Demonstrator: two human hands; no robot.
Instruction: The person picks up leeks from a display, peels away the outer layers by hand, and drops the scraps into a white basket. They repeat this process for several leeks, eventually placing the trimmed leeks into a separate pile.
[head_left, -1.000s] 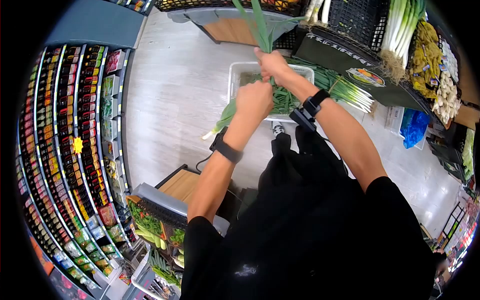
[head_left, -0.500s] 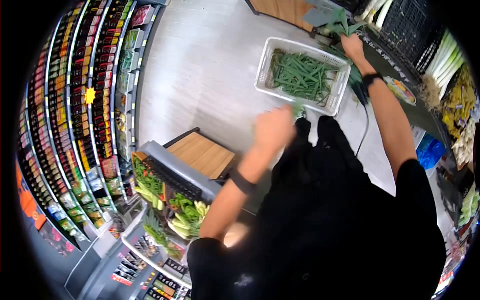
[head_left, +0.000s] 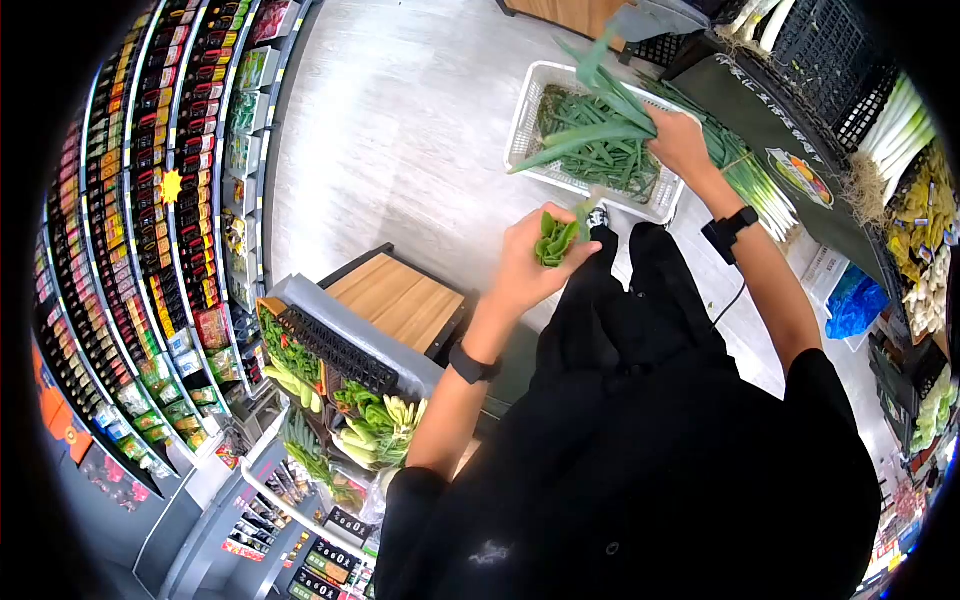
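My left hand point(head_left: 527, 262) is closed around a small bunch of green leaves point(head_left: 555, 240), their cut ends facing up at me. It is in front of my legs, just short of the white plastic basket point(head_left: 512, 150). Long flat green onion leaves point(head_left: 597, 132) fan out from my closed right hand point(head_left: 680, 145) and reach across the basket. The lower end of what that hand grips is hidden by the fingers. Inside the basket is a heap of cut green leaves point(head_left: 610, 165). Green onions with white stalks point(head_left: 765, 195) lie beyond my right wrist.
Wood-topped low stands are at the left point(head_left: 395, 300) and the top point(head_left: 575, 15). A vegetable display point(head_left: 370, 420) and packed shelves point(head_left: 185, 160) flank my left. Black crates point(head_left: 835, 50) and white-stalked onions point(head_left: 895, 125) line the right. A blue bag point(head_left: 857, 300) sits low there.
My right hand has come from the upper right towards the basket, bringing the long green onion leaves over it. My left hand, blurred before, is now turned so the bunch shows.
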